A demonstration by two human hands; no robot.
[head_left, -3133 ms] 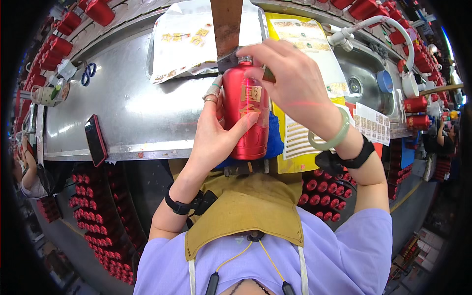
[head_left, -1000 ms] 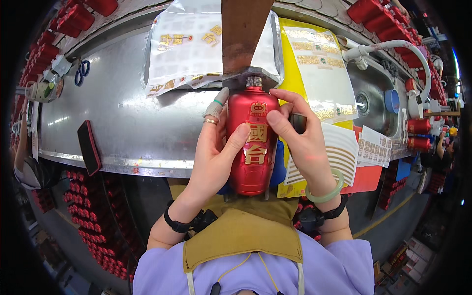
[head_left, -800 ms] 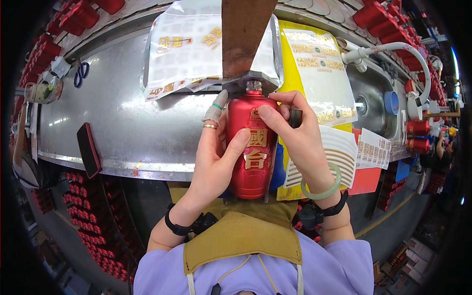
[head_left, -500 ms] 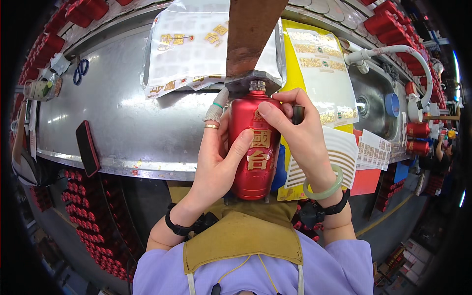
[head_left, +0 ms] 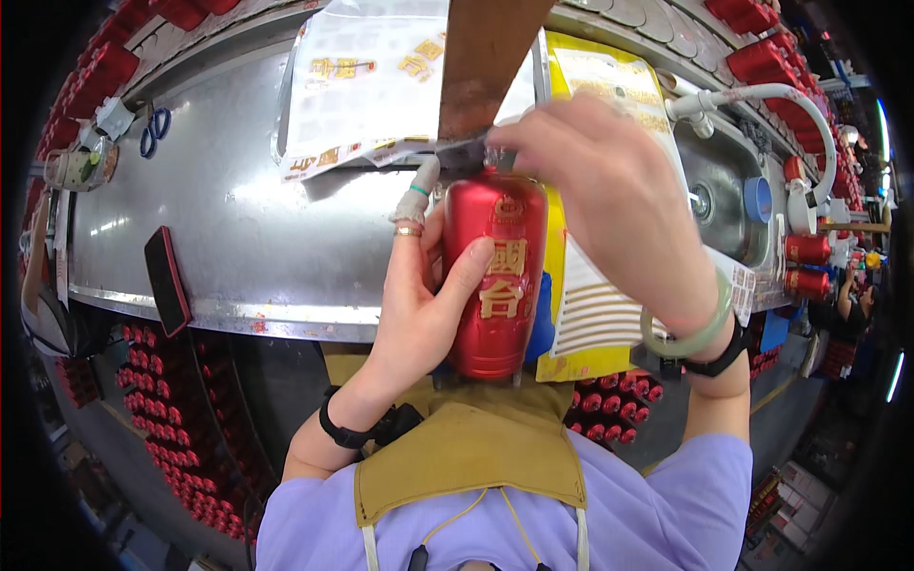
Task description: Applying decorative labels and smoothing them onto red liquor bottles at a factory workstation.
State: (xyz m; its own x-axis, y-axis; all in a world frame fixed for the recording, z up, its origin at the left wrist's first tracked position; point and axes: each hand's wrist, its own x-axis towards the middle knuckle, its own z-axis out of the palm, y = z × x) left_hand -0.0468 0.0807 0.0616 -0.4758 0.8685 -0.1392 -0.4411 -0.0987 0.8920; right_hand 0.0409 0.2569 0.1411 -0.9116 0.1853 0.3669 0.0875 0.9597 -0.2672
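A red metallic bottle (head_left: pixel 490 343) with gold raised lettering lies with its neck away from me. My left hand (head_left: pixel 417 303) is wrapped round its left side, thumb on top near the gold characters; a cloth finger cover with a green band sits on the index finger. Over the bottle's right shoulder and neck hovers my right hand (head_left: pixel 624 195), smeared by motion. Its fingers are curled near the clear glass neck, and whether they hold anything does not show. A brown upright post (head_left: pixel 490 67) stands just beyond the neck.
Sheets of gold stickers (head_left: pixel 362 105) lie on a tray at the far left of the post. More sticker sheets rest on a yellow sheet (head_left: pixel 586 364) at the right, beside a sink (head_left: pixel 724 181). A phone (head_left: pixel 168 281) and blue-handled scissors (head_left: pixel 155 131) lie at the left.
My right hand has lifted off the bottle's right shoulder and swung up and right, its fingers now near the neck. The small dark object in it is no longer visible. My left hand keeps its grip.
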